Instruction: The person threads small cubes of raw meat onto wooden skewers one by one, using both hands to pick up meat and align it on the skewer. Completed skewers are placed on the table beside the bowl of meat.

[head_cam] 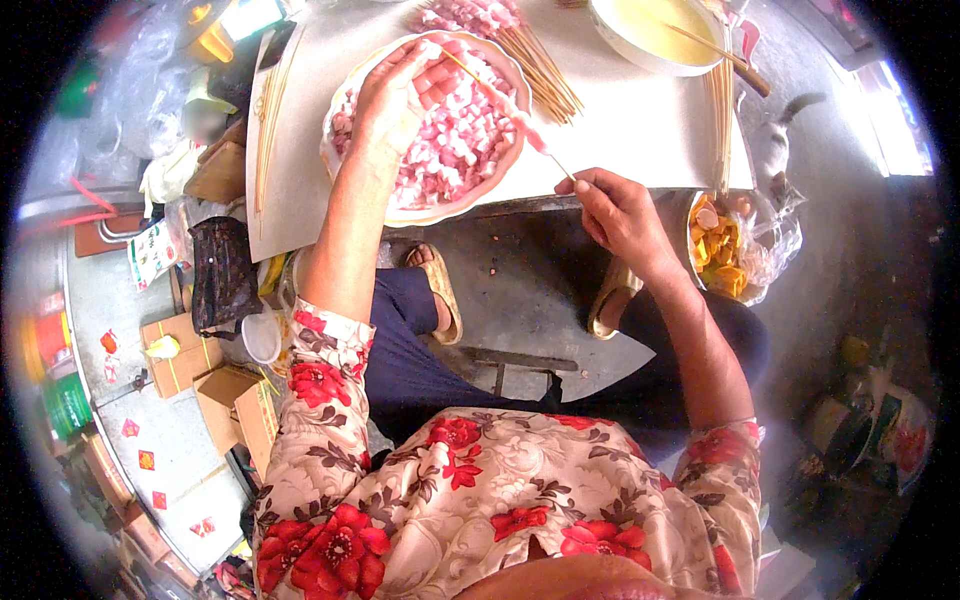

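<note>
My right hand [619,217] pinches the near end of a thin bamboo skewer [561,166] in front of the table edge. Pink meat pieces [517,118] are threaded along the skewer, which slants up and left. Its far tip reaches the thumb of my left hand [397,97]; whether those fingers grip it or a bit of meat is unclear. My left hand is over a large scalloped bowl [519,154] of diced raw meat [457,154]. Behind the bowl lies a pile of meat-loaded skewers [536,71], their bare ends towards me.
Bare bamboo skewers lie at the left [271,127] and right [720,127] sides of the white tabletop [630,127]. A bowl of yellow liquid [660,37] stands far right. Below the right edge are a bag of yellow scraps [716,247] and a cat [776,154].
</note>
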A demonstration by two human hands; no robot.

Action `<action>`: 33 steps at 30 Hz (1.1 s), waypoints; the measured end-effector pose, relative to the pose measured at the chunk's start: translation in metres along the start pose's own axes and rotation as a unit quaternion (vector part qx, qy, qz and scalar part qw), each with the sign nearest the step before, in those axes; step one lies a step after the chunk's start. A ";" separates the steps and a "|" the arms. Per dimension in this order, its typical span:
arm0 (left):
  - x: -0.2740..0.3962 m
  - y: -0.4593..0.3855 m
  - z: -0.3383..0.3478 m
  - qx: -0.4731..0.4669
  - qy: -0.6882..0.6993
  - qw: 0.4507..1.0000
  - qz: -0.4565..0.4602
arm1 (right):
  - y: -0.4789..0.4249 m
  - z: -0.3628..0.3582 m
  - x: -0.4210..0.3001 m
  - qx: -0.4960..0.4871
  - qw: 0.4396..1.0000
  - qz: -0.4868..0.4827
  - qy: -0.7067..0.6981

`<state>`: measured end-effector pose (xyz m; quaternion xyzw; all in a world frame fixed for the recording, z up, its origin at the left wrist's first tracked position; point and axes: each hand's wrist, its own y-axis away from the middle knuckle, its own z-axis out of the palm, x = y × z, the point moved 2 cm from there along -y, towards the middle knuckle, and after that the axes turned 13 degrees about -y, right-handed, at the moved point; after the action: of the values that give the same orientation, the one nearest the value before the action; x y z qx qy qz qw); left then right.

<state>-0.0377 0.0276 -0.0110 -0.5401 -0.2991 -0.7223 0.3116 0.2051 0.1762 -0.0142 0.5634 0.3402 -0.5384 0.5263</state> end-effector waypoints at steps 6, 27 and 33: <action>0.002 0.002 0.003 0.005 -0.006 1.000 0.014 | 0.000 0.000 0.002 -0.006 1.000 0.004 0.001; -0.002 0.002 0.005 -0.036 -0.023 0.999 -0.004 | -0.003 0.000 0.014 -0.027 0.999 0.010 -0.019; -0.004 0.004 0.008 -0.031 0.025 0.999 -0.027 | -0.002 0.005 0.017 -0.067 0.989 0.052 -0.117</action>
<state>-0.0292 0.0316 -0.0127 -0.5226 -0.2832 -0.7529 0.2824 0.2055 0.1688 -0.0298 0.4768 0.2819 -0.5483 0.6265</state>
